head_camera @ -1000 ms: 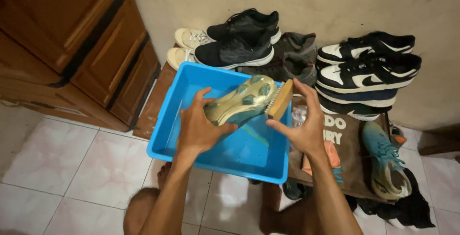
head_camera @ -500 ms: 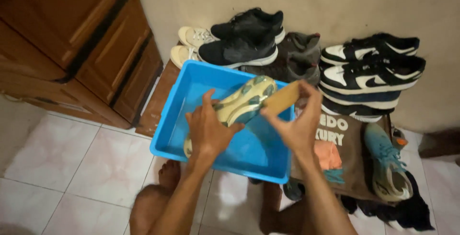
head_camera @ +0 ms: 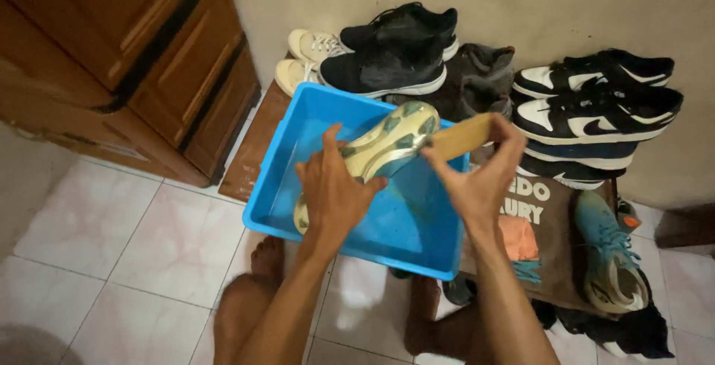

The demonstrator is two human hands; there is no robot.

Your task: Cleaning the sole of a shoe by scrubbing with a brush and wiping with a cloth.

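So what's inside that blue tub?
Above the blue tub, the left hand holds a studded shoe sole-up; the right hand presses a wooden brush on it. The hands hide part of the tub's floor.

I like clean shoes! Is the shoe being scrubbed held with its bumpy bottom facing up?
Yes, the left hand holds the studded shoe sole-up over the blue tub.

- Basin (head_camera: 277, 190): smooth, glossy blue plastic.
- Cleated shoe (head_camera: 381, 145): pale, slightly shiny moulded sole, apparently plastic, with matt green studs.
- Brush (head_camera: 463, 136): bare, matt wooden back.
- Cabinet (head_camera: 126, 52): brown wood, satin sheen.
- Floor tiles (head_camera: 112, 246): glazed, faintly reflective.
- Bag (head_camera: 555, 223): matt brown cloth.
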